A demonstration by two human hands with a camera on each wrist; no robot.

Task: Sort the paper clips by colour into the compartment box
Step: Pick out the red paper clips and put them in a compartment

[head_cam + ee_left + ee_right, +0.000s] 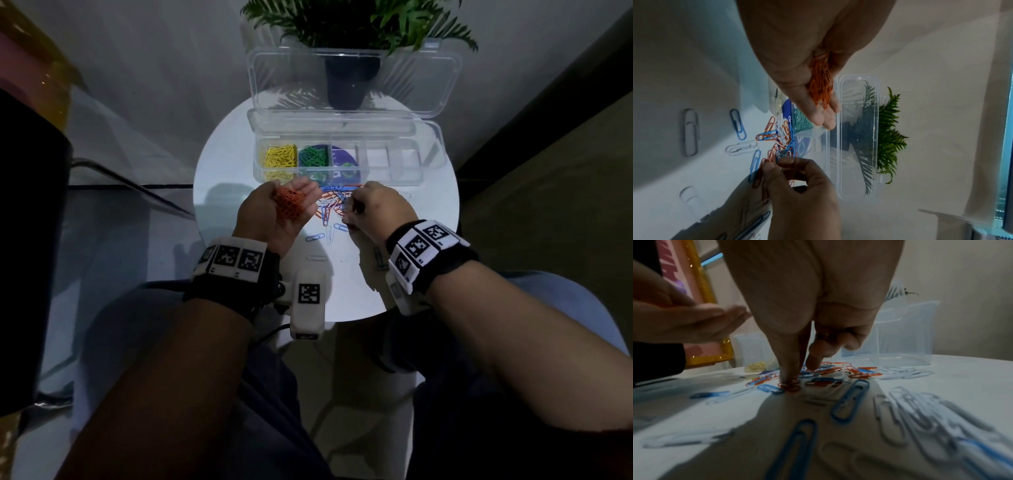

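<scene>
So the setup was a small round white table (219, 164) tucked against a pale wall, with a clear glass tabletop (113, 144) off at the left edge of the head view and a gold-glitter picture frame (701, 288) showing upper left in the right wrist view.

Going left to right: the left hand (274, 216) sat palm-up at centre-left, fingers loosely cupped round a bunch of orange wire paper clips (290, 202), too tangled to count. Right of it, mid-frame, lay the loose pile of orange, blue and white paper clips (334, 205) on the table, again too many to count, with a few strays nearer the bottom. The right hand (376, 212) was down on that pile, thumb and forefinger pinched on one orange paper clip (789, 386), other fingers curled.

Above the hands stood one clear plastic compartment box (404, 164), lid (442, 82) open and upright. One heap of yellow paper clips (280, 156) filled the leftmost compartment, one heap of green paper clips (313, 156) the next; a purple round label (344, 161) showed under the third. One green fern in a black pot (349, 78) stood behind the lid, top centre.
</scene>
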